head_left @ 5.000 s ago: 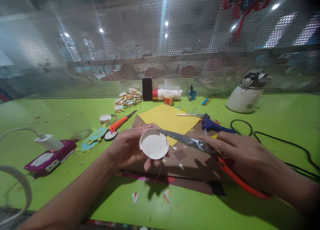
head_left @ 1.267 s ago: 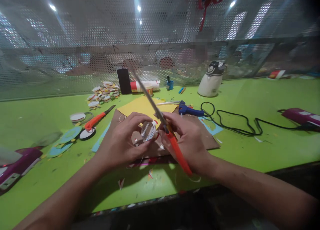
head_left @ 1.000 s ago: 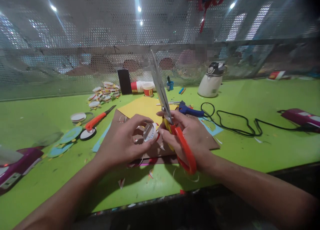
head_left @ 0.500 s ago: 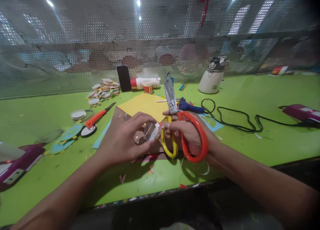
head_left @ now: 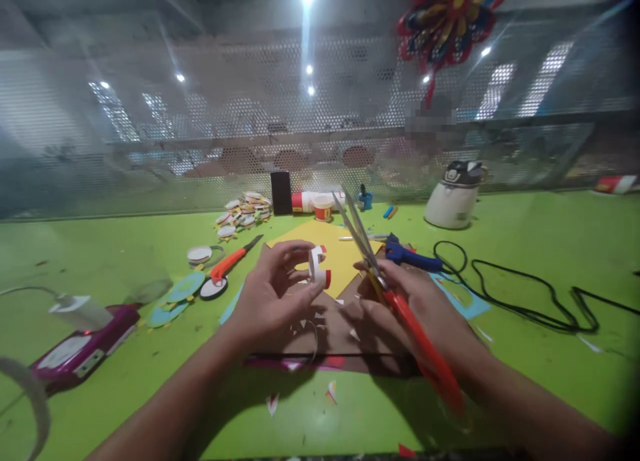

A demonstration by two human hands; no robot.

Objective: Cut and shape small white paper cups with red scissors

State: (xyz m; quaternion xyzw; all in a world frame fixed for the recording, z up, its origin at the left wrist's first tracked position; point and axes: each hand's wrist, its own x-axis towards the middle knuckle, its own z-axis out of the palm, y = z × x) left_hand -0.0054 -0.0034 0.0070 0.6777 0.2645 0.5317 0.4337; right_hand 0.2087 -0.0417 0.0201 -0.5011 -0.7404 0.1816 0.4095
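Note:
My left hand is closed, pinching the cut-down base of a paper cup between thumb and fingers. White, with red-tipped tabs on its right side, the piece is turned edge-on. In my right hand are large scissors with red and yellow handles. Their blades point up and away and stand slightly apart, to the right of the cup base without touching it. Under both hands lie a brown board and, farther back, a yellow sheet. White and red paper scraps are scattered in front.
Left are an orange-handled cutter, blue paper discs and a purple power strip. Trimmed cup bases, a phone and paper cups stand behind. A blue glue gun and kettle are right.
The cup base has gone from face-on to edge-on, with tabs now along its side. The scissors have swung off it, tilted upright, then leaned back; their blades have parted. The camera view has shifted.

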